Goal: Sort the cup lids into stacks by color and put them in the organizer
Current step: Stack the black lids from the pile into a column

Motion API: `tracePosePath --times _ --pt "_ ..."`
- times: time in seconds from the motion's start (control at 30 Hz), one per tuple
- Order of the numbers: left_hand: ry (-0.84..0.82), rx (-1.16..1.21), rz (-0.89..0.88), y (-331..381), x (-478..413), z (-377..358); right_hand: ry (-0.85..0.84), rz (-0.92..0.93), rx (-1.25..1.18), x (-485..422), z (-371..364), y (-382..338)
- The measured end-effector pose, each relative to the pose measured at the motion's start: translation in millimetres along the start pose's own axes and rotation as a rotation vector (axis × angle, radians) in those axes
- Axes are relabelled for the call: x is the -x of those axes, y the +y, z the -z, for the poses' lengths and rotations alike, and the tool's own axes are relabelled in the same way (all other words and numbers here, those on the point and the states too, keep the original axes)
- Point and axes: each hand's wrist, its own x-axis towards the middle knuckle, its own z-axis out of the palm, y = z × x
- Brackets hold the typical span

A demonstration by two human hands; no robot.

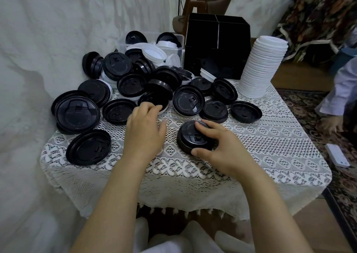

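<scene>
Black lids are being stacked: well in front of the black compartmented plastic organizer [216,46], the right hand [220,146] grips a short stack of round black plastic cup lids [190,136] on the lace-covered counter [270,136]. The stack stands upright, tops up, with no long axis. The left hand [143,125] bends its fingers [154,108] at a loose black lid [154,98] nearer the organizer, grip unclear; next it probably needs seating squarely, top up, on the stack.
</scene>
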Motion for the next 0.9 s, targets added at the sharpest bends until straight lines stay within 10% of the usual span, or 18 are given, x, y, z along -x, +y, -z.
tracePosePath --times 0.6,0.9 --pt "0.121 -0.085 0.083 -7.0 -9.8 -4.3 -0.003 -0.003 -0.004 3.0 0.0 -0.8" --pt "0.302 0.624 0.165 6.7 -10.9 23.2 -0.011 -0.013 -0.017 4.1 0.6 -2.6"
